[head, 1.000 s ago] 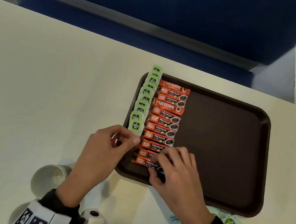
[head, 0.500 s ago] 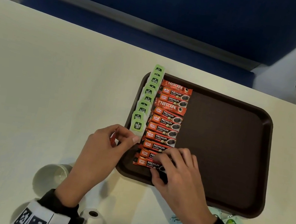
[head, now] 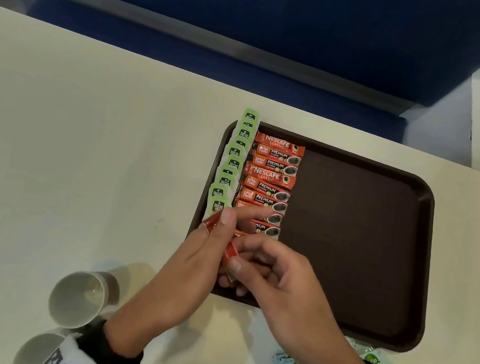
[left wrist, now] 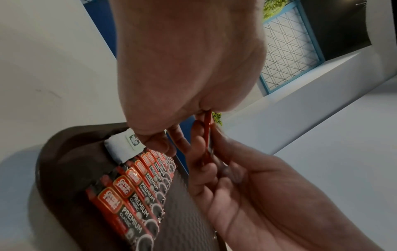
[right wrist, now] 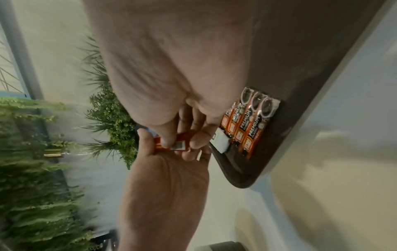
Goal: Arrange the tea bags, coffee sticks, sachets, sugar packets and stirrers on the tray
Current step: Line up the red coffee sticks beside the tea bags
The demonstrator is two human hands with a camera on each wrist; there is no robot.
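Both hands are pinching one red coffee stick (head: 229, 251) just above the near-left corner of the brown tray (head: 366, 331), left hand (head: 191, 262) on its far end, right hand (head: 276, 279) on the near end. Its long axis runs diagonally, far-left to near-right, while the coffee sticks (head: 270, 183) already in the tray lie crosswise in a column, next to the green tea bags (head: 232, 165) along the left rim.

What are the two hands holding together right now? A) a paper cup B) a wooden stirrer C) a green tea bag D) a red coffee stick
D: both the left hand and the right hand pinch one red coffee stick above the near corner of the brown tray; the green tea bags lie in their row.
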